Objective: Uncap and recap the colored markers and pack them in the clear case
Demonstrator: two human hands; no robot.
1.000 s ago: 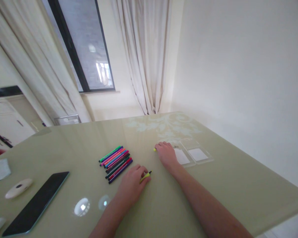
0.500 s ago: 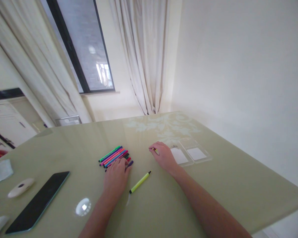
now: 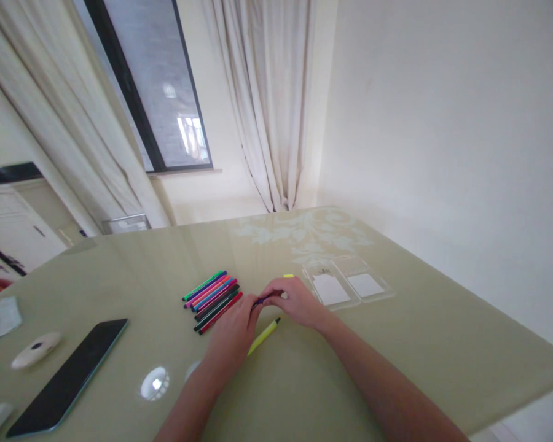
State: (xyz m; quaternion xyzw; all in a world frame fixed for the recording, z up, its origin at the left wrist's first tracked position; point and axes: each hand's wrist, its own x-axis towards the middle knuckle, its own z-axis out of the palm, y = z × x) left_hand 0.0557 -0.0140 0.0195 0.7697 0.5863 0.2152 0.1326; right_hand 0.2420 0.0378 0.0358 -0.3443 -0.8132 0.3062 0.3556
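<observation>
My left hand point(image 3: 233, 331) is closed on a dark purple marker point(image 3: 258, 302), most of it hidden by the fingers. My right hand point(image 3: 299, 302) meets it there, its fingers pinched on the marker's other end. Just left of the hands lies a row of coloured markers point(image 3: 214, 301), side by side and slanted. A yellow-green marker point(image 3: 265, 336) rests on the table below the hands, its lower end covered by my left hand. Behind my right hand lies a small yellow piece point(image 3: 288, 276), perhaps a cap.
Two clear plastic holders with white cards point(image 3: 330, 290) lie to the right of my right hand. On the left of the table point(image 3: 120, 264) are a dark tablet or phone point(image 3: 69, 377), a white oval object point(image 3: 36, 350) and a folded paper point(image 3: 0, 320).
My left hand has moved right from the marker row, taking the purple marker. My right hand has come in left and down to it, leaving the yellow piece on the table.
</observation>
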